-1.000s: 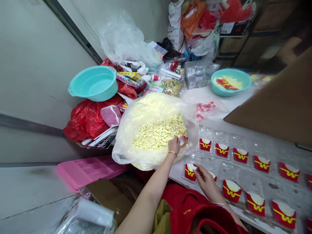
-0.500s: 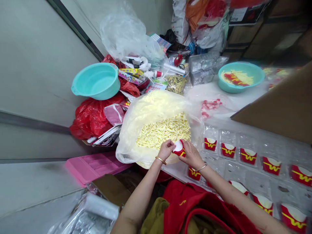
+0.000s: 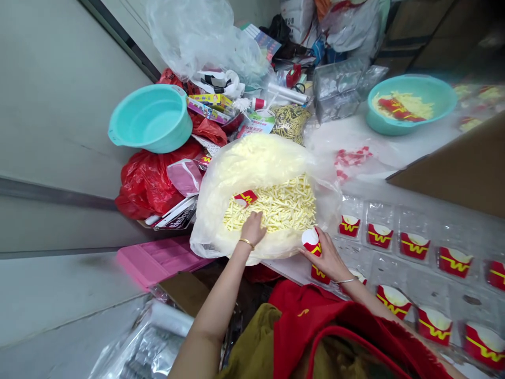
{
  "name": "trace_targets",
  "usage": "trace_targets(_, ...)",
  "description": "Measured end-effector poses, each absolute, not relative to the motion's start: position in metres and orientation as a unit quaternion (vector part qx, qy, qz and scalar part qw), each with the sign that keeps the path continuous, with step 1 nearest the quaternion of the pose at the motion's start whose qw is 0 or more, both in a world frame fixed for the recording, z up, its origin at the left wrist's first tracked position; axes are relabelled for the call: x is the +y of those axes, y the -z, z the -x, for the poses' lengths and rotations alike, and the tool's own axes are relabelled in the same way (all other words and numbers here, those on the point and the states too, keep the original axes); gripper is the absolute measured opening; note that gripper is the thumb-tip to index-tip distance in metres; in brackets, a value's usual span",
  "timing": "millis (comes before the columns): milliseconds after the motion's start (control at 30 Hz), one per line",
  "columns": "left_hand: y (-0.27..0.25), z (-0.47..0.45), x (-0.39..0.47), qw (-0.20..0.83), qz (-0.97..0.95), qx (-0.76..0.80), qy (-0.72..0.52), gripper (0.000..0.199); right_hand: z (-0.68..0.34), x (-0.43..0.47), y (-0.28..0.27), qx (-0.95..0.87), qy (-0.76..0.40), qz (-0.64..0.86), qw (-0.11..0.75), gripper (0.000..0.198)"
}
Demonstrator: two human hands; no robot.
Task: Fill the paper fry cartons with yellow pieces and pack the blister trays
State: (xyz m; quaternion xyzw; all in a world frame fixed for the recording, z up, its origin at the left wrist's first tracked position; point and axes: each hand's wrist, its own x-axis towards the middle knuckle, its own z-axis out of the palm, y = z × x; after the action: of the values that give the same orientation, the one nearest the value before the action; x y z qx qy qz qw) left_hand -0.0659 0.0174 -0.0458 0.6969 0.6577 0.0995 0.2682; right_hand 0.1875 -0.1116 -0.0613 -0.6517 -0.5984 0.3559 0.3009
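Note:
My left hand is over a heap of toy-like pale yellow fries in a large clear plastic bag. Its fingers are apart, the tips low over the fries, and it holds nothing that I can see. Just beyond them is a small red fry carton with a yellow zigzag mark; whether it rests on the fries I cannot tell. At the bag's near right edge, my right hand grips another red fry carton, its white inside facing up.
Rows of clear blister trays holding red cartons fill the table at right. A cardboard flap juts in above them. One turquoise basin stands at left; another basin holds fries and cartons. A pink tray lies lower left.
My left hand has left the carton at my right hand and moved left over the fries. A red carton now shows above the heap. My right hand, still holding its carton, is slightly farther right.

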Motion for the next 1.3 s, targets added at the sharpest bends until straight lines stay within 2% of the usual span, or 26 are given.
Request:
trace_targets(67,0.056,0.047,0.012,0.25,-0.716,0.647,-0.071,0.033,-0.183,-0.11,0.061,-0.602,-0.366,0.646,0.294,0.082)
trace_targets(200,0.064,0.04,0.023,0.335,-0.657,0.651,-0.178,0.004,-0.182,-0.105,0.066,-0.611,-0.364,0.639,0.294,0.079)
trace_targets(367,0.056,0.055,0.036,0.432,-0.593,0.645,-0.211,0.009,-0.179,-0.091,0.074,-0.62,-0.361,0.631,0.296,0.083)
trace_targets(500,0.04,0.046,0.027,0.611,-0.463,0.577,-0.281,0.022,-0.163,-0.069,0.072,-0.64,-0.331,0.63,0.291,0.082)
trace_targets(567,0.033,0.037,0.019,0.664,-0.425,0.543,-0.288,0.023,-0.152,-0.058,0.069,-0.654,-0.315,0.623,0.291,0.08)
trace_targets(633,0.027,0.028,0.012,0.614,-0.5,0.553,-0.259,0.017,-0.143,-0.049,0.065,-0.663,-0.305,0.617,0.293,0.076)
trace_targets(733,0.023,0.011,-0.002,0.397,-0.679,0.587,-0.191,0.008,-0.135,-0.046,0.062,-0.676,-0.301,0.607,0.291,0.068)
trace_targets(800,0.023,0.0,-0.012,0.301,-0.746,0.582,-0.12,0.013,-0.134,-0.05,0.064,-0.686,-0.299,0.598,0.288,0.065)
trace_targets(900,0.023,-0.007,-0.019,0.342,-0.772,0.532,-0.068,0.021,-0.138,-0.058,0.071,-0.697,-0.293,0.583,0.297,0.066)
trace_targets(967,0.024,-0.003,-0.012,0.382,-0.751,0.525,-0.116,0.021,-0.143,-0.062,0.076,-0.688,-0.297,0.586,0.309,0.069)
trace_targets(1067,0.032,0.014,0.012,0.31,-0.724,0.596,-0.159,0.022,-0.15,-0.064,0.081,-0.66,-0.301,0.608,0.323,0.074)
trace_targets(1167,0.05,0.027,0.037,0.217,-0.728,0.649,-0.055,0.037,-0.152,-0.064,0.081,-0.648,-0.301,0.618,0.328,0.075)
trace_targets(1233,0.063,0.03,0.047,0.205,-0.728,0.654,-0.007,0.031,-0.151,-0.064,0.08,-0.642,-0.306,0.621,0.329,0.075)
trace_targets(1300,0.073,0.032,0.051,0.222,-0.729,0.647,-0.027,0.02,-0.152,-0.064,0.078,-0.639,-0.311,0.622,0.328,0.075)
